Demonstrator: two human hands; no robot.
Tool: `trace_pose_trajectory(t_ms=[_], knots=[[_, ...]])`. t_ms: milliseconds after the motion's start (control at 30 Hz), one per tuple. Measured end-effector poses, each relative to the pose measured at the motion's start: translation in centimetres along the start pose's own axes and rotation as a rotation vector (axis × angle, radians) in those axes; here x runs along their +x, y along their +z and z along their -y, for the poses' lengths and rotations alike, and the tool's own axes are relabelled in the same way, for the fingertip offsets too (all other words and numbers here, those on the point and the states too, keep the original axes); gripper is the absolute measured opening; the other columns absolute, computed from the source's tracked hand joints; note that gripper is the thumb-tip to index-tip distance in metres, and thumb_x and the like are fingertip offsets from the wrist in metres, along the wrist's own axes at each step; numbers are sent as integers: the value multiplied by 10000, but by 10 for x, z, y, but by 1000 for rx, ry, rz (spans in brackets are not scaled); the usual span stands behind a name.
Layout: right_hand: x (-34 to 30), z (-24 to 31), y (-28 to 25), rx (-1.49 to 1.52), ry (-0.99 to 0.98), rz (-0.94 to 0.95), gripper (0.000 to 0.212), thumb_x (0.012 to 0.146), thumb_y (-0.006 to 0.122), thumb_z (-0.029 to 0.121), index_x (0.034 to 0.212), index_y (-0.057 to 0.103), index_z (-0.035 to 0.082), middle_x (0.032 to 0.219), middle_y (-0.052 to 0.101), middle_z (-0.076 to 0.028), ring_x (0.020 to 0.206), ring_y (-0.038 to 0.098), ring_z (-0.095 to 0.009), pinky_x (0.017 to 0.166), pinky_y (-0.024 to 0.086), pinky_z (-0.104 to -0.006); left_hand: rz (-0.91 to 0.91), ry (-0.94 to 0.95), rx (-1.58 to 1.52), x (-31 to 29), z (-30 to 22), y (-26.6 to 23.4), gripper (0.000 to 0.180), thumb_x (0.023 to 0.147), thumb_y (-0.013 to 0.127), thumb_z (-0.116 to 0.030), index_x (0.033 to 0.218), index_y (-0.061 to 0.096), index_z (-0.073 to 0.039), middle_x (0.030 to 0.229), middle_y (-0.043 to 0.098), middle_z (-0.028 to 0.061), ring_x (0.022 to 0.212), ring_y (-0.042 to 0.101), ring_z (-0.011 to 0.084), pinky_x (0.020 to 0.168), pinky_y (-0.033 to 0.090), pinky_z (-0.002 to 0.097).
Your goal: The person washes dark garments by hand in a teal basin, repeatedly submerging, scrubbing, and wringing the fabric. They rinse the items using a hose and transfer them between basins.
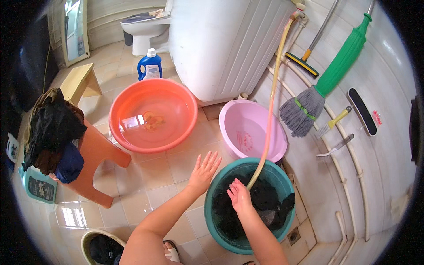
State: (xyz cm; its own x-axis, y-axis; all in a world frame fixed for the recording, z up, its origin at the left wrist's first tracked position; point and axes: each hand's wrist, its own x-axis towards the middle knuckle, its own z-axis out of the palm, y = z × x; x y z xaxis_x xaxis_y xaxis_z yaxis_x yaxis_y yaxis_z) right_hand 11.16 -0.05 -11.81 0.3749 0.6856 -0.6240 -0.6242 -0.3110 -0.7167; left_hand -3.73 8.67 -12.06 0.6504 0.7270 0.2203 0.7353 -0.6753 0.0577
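My left hand (205, 172) hangs in the air just left of a green basin, palm down, fingers spread and holding nothing. Over that basin (217, 233) is my right hand (240, 195), its fingers slightly bent and apart. A pale yellow hose (269, 119) runs down beside the right hand, its lower end partly hidden there; I see no grip on it. Soaked black cloth (224, 214) lies in the green basin, one piece hanging up against the right rim.
An orange basin (190, 126) holds water; a pink basin (229, 115) touches the green one. Dark clothes (53, 128) are heaped on an orange stool (95, 172). A blue detergent bottle (150, 66) stands by a white washing machine (207, 48). A green-handled mop (340, 62) hangs on the right.
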Motion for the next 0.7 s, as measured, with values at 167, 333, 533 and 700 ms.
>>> trace_pose_trajectory(t_ms=[167, 333, 533, 700], knots=[[-7, 45, -23, -222, -232, 183, 438, 834, 537, 76, 1248, 434, -24, 1255, 466, -140, 1008, 565, -246, 825, 485, -326, -10, 46, -66, 3, -5, -5, 642, 789, 487, -114, 1391, 263, -107, 1473, 160, 103, 1367, 133, 294, 1083, 112, 505], [6, 97, -127, -846, -692, 41, 256, 834, 573, 83, 1084, 595, 35, 1104, 586, -90, 922, 593, -173, 776, 480, -270, -21, 102, -66, 10, -15, -10, 649, 778, 511, -142, 1382, 279, -99, 1463, 176, 124, 1364, 135, 311, 1081, 104, 518], [-32, 85, -205, -1603, -505, 35, 776, 701, 689, 441, 1348, 371, 153, 1380, 316, -207, 1242, 340, -381, 1027, 290, -442, -125, 322, -359, 16, -57, -29, 467, 698, 556, -32, 1163, 512, -15, 1337, 351, 207, 1250, 319, 373, 1018, 282, 490], [-35, 50, -188, -1741, -292, -67, 971, 685, 691, 476, 1429, 121, 223, 1398, 266, -222, 1165, 416, -439, 963, 354, -501, 46, 457, -765, -5, -141, -5, 426, 754, 613, -149, 1128, 512, 30, 1231, 461, 216, 1074, 477, 385, 924, 400, 441]])
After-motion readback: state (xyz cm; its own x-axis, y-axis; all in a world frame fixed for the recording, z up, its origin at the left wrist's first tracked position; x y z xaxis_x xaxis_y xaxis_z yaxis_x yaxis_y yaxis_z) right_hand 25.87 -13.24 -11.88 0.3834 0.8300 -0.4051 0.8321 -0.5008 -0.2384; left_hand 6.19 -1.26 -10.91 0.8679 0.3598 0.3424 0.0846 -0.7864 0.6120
